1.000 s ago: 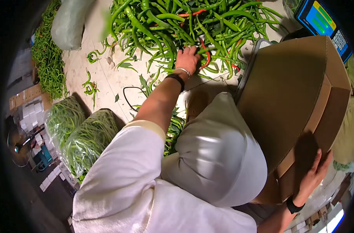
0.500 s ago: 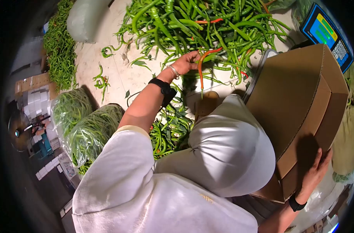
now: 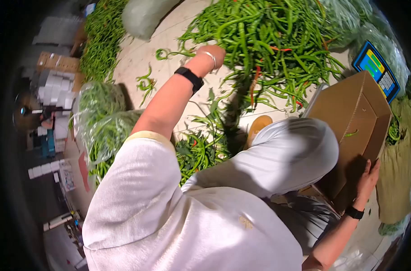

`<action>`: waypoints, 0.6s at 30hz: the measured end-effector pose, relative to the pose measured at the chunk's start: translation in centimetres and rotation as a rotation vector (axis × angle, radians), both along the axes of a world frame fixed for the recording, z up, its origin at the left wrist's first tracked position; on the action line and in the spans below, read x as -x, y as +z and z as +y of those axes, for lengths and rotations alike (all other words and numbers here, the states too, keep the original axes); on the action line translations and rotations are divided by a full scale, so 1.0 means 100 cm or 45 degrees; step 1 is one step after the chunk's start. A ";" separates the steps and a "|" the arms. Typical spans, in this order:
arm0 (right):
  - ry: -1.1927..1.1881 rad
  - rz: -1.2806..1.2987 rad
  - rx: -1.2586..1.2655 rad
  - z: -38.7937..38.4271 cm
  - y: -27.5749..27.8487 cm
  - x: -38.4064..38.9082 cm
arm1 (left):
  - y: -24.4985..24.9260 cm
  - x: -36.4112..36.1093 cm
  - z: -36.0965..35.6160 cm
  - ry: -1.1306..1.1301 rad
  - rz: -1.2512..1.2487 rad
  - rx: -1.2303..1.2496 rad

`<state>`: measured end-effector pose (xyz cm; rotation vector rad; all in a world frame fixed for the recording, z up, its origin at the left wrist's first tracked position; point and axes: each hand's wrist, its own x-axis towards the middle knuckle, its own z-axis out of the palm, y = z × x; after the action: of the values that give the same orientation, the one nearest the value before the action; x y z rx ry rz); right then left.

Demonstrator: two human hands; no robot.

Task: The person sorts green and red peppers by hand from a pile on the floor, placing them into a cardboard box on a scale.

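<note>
My left hand (image 3: 212,55) reaches over the near left edge of a large heap of green chili peppers (image 3: 255,38). Its fingers are hidden beneath the back of the hand, so whatever they hold does not show. At the right, my right hand (image 3: 367,183) grips the side edge of a tilted cardboard box (image 3: 336,113), fingers along the wall. One green chili pepper (image 3: 351,133) lies inside the box. A long red chili pepper (image 3: 255,86) rests at the heap's near side.
A scale with a lit display (image 3: 377,67) stands behind the box. Plastic bags of peppers (image 3: 108,126) sit at the left. A smaller chili pile (image 3: 201,153) lies by my leg, near a tan shoe (image 3: 259,126). A green sack (image 3: 397,171) lies at the right.
My left hand has moved left and away from me, off the red chili pepper. A green chili pepper now shows inside the box. The view has shifted; my right hand stays on the box.
</note>
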<state>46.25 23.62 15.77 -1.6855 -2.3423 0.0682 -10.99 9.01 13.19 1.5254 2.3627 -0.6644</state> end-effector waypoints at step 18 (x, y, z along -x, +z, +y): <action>0.064 -0.050 -0.139 0.023 -0.024 -0.025 | -0.143 -0.102 -0.369 0.241 -1.337 -0.051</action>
<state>48.80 25.92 13.39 -1.5912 -2.3705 -0.0831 -0.84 -27.86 -1.13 1.1823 1.6436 0.2216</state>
